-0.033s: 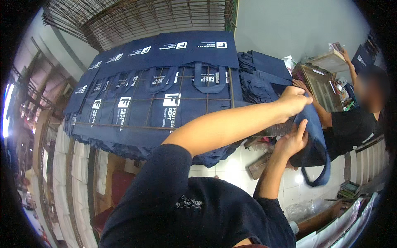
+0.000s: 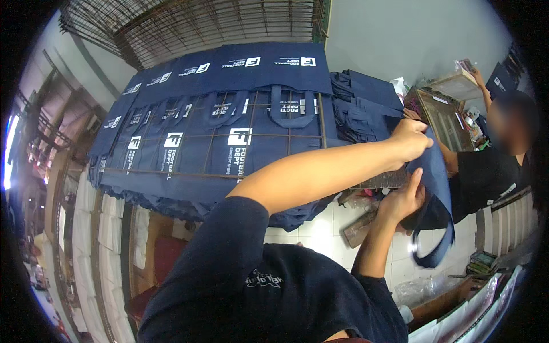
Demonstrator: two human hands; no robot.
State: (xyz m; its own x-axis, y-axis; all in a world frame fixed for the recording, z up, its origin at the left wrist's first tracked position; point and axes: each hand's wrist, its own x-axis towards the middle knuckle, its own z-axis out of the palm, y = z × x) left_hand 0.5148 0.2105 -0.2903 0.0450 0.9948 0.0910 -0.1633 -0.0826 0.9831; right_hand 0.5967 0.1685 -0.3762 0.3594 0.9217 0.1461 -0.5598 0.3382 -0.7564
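Observation:
A dark blue fabric tote bag (image 2: pixel 436 171) hangs at the right, its looped handle (image 2: pixel 437 251) dangling at the lower end. My left hand (image 2: pixel 409 140) reaches across and is closed on the bag's upper edge. Below it, my right hand (image 2: pixel 402 199) lies against the bag's near side, thumb pointing up and fingers apart; some fingertips are hard to make out. Just left of my left hand sits a stack of folded dark blue bags (image 2: pixel 366 108).
A wire rack (image 2: pixel 323 123) carries rows of blue bags (image 2: pixel 240 68) with white prints; another rack (image 2: pixel 229 26) stands beyond. A co-worker in a black shirt (image 2: pixel 486 180) is close at the right, near a wooden box (image 2: pixel 443 123). Plastic wrap (image 2: pixel 420 288) lies on the floor.
The bag in my left hand has swung slightly, and its handle loop hangs a little lower. My right hand has shifted slightly, and its fingers point more toward the bag.

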